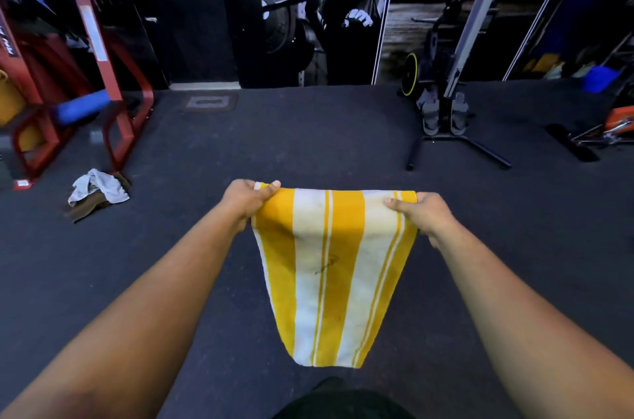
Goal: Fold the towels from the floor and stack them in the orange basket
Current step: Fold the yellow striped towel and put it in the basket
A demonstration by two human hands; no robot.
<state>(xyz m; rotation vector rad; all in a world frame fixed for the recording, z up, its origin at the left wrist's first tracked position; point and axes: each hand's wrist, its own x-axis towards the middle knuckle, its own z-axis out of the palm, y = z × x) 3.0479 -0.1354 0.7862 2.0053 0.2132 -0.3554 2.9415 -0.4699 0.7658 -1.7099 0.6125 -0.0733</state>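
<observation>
**Striped towel held in the air: risks at the fold**

Item: yellow-and-white striped towel (327,267), centre of the frame, held above the floor (308,144) by its top edge and hanging free below. It appears already doubled, though the layers cannot be counted.

Grip, left hand (245,200): closed on the upper left corner, thumb over the cloth, fingers curled behind.

Grip, right hand (423,214): closed on the upper right corner, thumb laid along the top edge.

Other items: a crumpled grey and brown pile of cloth (97,193) is seen on the floor at middle left, beside a red metal frame (113,75). An orange-yellow container (8,96), possibly the basket, is cut off at the far left edge; its identity cannot be confirmed.

Risks, as judged:
- The hanging end is unsupported; a fold made in the air could be skewed, leaving the edges mismatched.
- Only the corners are pinched; a loosened thumb could let a layer slip and the fold open.
- The lower edge could be dragged on the floor if the arms are lowered.
- The basket lies well apart from the towel; the fold could be lost in carrying.
</observation>
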